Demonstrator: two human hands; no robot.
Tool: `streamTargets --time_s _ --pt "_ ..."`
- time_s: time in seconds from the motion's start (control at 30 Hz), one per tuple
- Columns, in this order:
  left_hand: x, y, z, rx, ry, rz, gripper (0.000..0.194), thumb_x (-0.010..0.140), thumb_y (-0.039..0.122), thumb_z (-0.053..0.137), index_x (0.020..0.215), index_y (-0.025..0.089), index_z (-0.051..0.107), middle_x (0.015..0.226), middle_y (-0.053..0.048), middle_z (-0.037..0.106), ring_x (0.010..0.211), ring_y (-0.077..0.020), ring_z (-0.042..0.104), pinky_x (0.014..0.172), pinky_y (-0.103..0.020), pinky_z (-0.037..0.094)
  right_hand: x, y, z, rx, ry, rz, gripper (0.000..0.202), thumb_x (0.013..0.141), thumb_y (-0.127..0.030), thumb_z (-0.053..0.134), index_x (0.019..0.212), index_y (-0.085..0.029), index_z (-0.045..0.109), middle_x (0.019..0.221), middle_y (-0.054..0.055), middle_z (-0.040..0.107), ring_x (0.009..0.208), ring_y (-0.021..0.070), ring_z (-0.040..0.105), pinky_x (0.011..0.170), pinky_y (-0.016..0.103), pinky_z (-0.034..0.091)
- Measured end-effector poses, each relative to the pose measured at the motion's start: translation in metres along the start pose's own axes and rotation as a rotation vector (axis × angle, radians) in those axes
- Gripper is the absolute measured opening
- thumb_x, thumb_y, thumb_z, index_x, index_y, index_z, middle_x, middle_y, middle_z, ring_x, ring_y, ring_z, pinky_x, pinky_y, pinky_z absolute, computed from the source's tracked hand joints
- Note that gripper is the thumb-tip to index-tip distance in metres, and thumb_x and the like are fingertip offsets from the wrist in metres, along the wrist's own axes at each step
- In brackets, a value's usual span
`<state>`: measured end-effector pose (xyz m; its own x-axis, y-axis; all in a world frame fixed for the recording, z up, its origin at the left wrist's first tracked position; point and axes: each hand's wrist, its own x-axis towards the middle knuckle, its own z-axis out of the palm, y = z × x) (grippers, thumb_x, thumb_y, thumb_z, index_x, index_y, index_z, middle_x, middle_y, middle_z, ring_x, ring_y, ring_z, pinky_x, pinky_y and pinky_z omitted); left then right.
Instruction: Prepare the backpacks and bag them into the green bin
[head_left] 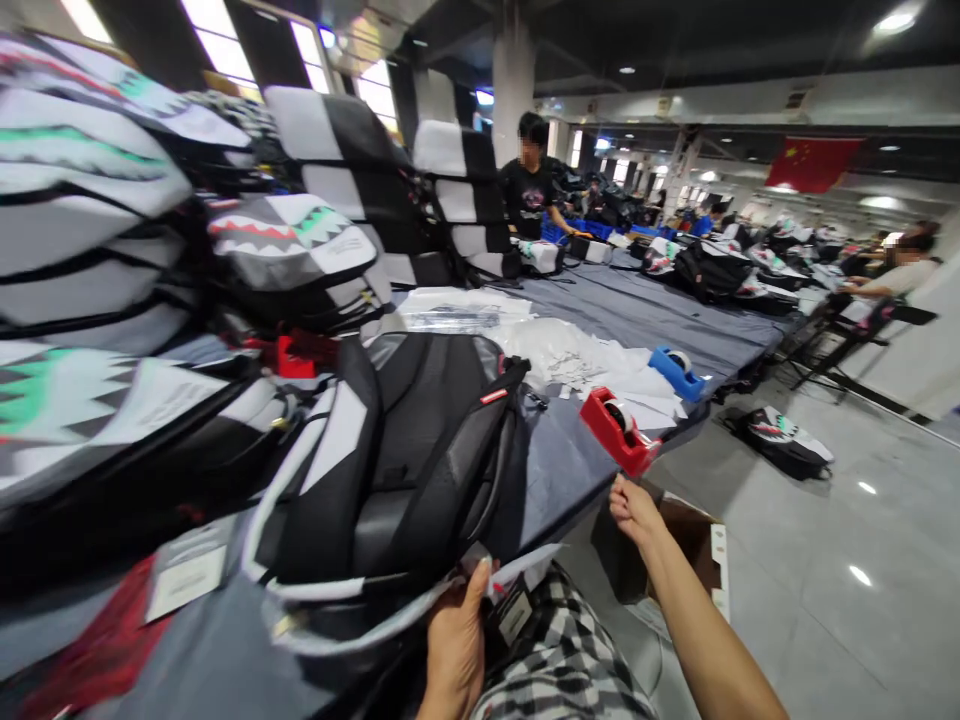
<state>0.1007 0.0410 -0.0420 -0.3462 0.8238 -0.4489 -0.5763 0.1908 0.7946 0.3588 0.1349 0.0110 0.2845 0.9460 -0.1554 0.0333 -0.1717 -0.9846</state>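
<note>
We hold the black backpack [405,470] at the near edge of the grey table [645,310], its padded back and straps facing up, a red label on one strap. Our left hand [454,645] grips its lower rim, fingers curled under and the thumb pressing a white paper tag [517,570] against the edge. A second, darker tag hangs just below that thumb, over our checked clothing [562,650].

Our right hand [634,510] reaches out past the table edge, fingers loosely bent and grasping nothing we can make out. Just beyond its fingertips sits a red tape dispenser [619,430]; farther beyond lies a blue tape dispenser [679,372], with white paper sheets [585,360] spread between and behind them. Beneath the right wrist stands an open cardboard box [694,545].

Left of the left hand's fingers, stacked shark-mouth backpacks [292,250] crowd the table. Far beyond, a person in a black shirt [529,190] works at the table's far end.
</note>
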Motion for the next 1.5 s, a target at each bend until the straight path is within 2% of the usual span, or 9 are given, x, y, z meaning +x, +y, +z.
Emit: streamTargets --time_s 0.13,0.3,0.47,0.63,0.8,1.03,1.27,1.4,1.5 --pt "-0.009 0.009 0.008 0.060 -0.057 0.099 0.054 0.059 0.053 0.088 0.093 0.015 0.070 0.093 -0.007 0.074 0.097 -0.0257 0.068 0.103 -0.038 0.045 -0.055 -0.010 0.060 0.044 -0.526 0.062 0.052 0.076 -0.070 0.067 0.076 -0.024 0.044 0.055 -0.010 0.036 0.043 0.0063 0.023 0.039 0.018 0.020" --pt "-0.014 0.019 0.015 0.062 -0.067 0.142 0.052 0.059 0.053 0.087 0.087 0.012 0.072 0.090 -0.008 0.075 0.087 -0.0230 0.066 0.087 -0.030 0.048 -0.080 -0.039 0.105 -0.400 -0.948 -0.447 0.035 0.095 -0.052 0.056 0.080 -0.021 0.053 0.067 -0.004 0.054 0.059 0.0111 0.047 0.057 0.023 0.038" --pt "-0.015 0.023 0.018 0.064 -0.050 0.159 0.043 0.057 0.048 0.086 0.079 0.014 0.071 0.083 -0.007 0.074 0.082 -0.0228 0.065 0.081 -0.030 0.048 -0.065 -0.033 0.125 -0.882 -0.749 -0.984 0.022 0.101 -0.034 0.054 0.083 -0.022 0.056 0.072 -0.002 0.064 0.062 0.0132 0.058 0.058 0.023 0.034" --pt "-0.017 0.027 0.019 0.034 -0.055 0.140 0.041 0.057 0.044 0.085 0.082 0.015 0.070 0.088 -0.007 0.074 0.087 -0.0229 0.065 0.086 -0.031 0.049 -0.064 -0.016 0.131 -1.073 -0.513 -1.159 0.017 0.096 -0.027 0.063 0.081 -0.021 0.058 0.069 0.000 0.067 0.062 0.0142 0.062 0.056 0.025 0.032" --pt "-0.016 0.019 0.016 -0.089 -0.150 0.149 0.043 0.067 0.047 0.082 0.094 0.016 0.071 0.104 -0.008 0.075 0.102 -0.0236 0.066 0.099 -0.033 0.046 -0.067 -0.017 0.128 -1.062 -0.496 -1.100 0.012 0.094 -0.021 0.061 0.083 -0.022 0.057 0.072 0.001 0.068 0.065 0.0160 0.064 0.057 0.025 0.035" --pt "-0.011 0.018 0.019 -0.111 -0.032 0.108 0.043 0.057 0.048 0.087 0.084 0.017 0.073 0.098 -0.008 0.076 0.108 -0.0254 0.066 0.107 -0.035 0.043 -0.049 -0.010 0.117 -0.688 -0.843 -0.753 0.013 0.097 -0.018 0.043 0.087 -0.022 0.051 0.079 0.000 0.065 0.071 0.0153 0.061 0.067 0.025 0.045" --pt "-0.009 0.015 0.018 -0.065 0.018 0.121 0.049 0.051 0.052 0.088 0.081 0.015 0.074 0.094 -0.010 0.077 0.100 -0.0288 0.068 0.104 -0.043 0.044 -0.051 0.019 0.132 -0.542 -0.807 -0.620 0.019 0.081 -0.014 0.046 0.098 -0.020 0.054 0.083 0.003 0.064 0.076 0.0178 0.060 0.072 0.028 0.048" --pt "-0.007 0.010 0.017 -0.073 0.043 0.170 0.049 0.057 0.051 0.087 0.088 0.016 0.074 0.099 -0.010 0.077 0.100 -0.0265 0.068 0.105 -0.042 0.043 -0.064 0.013 0.127 -0.542 -0.612 -0.602 0.004 0.083 -0.022 0.050 0.084 -0.020 0.053 0.071 -0.001 0.054 0.066 0.0154 0.051 0.063 0.026 0.041" --pt "-0.006 0.008 0.017 -0.098 0.052 0.181 0.049 0.057 0.047 0.087 0.092 0.016 0.073 0.099 -0.010 0.076 0.099 -0.0247 0.068 0.105 -0.042 0.044 -0.075 0.008 0.123 -0.492 -0.663 -0.498 0.037 0.096 -0.043 0.043 0.067 -0.021 0.046 0.064 -0.002 0.046 0.061 0.0133 0.044 0.058 0.025 0.036"
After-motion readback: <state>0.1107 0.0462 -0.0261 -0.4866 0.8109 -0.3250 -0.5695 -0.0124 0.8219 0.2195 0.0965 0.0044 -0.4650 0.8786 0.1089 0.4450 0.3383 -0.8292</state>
